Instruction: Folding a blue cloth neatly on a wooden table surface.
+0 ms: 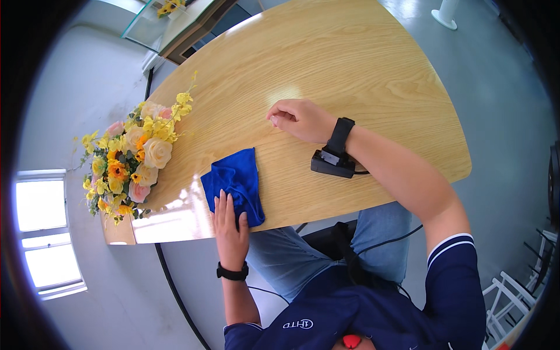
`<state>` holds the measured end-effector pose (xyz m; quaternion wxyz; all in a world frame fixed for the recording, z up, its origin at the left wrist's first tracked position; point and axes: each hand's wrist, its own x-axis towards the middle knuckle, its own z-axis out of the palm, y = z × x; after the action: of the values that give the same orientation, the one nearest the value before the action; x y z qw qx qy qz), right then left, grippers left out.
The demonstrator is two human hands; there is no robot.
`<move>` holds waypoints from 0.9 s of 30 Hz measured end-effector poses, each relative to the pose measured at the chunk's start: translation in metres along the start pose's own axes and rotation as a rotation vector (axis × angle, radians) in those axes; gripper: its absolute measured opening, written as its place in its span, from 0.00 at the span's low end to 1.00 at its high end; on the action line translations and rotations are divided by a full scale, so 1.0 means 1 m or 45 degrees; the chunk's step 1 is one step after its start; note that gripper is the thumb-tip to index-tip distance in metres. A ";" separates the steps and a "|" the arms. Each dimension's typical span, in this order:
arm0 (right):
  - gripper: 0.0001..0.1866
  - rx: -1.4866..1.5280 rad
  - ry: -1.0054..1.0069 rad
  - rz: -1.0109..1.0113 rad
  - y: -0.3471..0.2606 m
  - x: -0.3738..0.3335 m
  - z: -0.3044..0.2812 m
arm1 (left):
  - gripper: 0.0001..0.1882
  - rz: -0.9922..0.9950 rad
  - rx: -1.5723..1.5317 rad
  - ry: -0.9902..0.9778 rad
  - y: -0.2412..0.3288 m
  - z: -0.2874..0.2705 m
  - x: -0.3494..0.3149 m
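A blue cloth (242,181) lies partly folded near the front edge of the wooden table, left of the middle. My left hand (230,226) rests on its near part, fingers stretched out and the thumb apart, pressing rather than gripping. Above the middle of the table is my right hand (300,119), its fingers loosely curled inward. Nothing shows in that hand, and it is apart from the cloth. A black strap with a box-shaped device (332,163) is on my right wrist, and a black band (232,272) is on my left.
Yellow, cream and pink flowers (131,157) stand at the left end of the wooden table (350,64). A glass-topped cabinet (175,32) is beyond the far left edge. Cables hang near my lap, and a white rack (510,300) stands at the lower right.
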<state>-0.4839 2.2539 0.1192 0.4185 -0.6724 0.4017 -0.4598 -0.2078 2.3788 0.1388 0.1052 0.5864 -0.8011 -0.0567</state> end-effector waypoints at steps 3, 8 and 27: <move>0.09 0.020 -0.012 0.020 0.006 -0.001 0.001 | 0.32 -0.054 0.179 -0.062 0.019 0.008 0.000; 0.10 0.012 0.012 0.014 0.005 -0.001 0.001 | 0.33 -0.079 0.284 -0.137 0.039 0.014 0.012; 0.09 -0.024 0.210 -0.048 0.004 0.000 -0.004 | 0.32 0.325 0.123 -0.218 0.107 0.017 0.017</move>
<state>-0.4882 2.2521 0.1163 0.3688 -0.6436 0.4263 -0.5176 -0.3162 2.3944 0.1469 0.0144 0.4772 -0.8770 -0.0542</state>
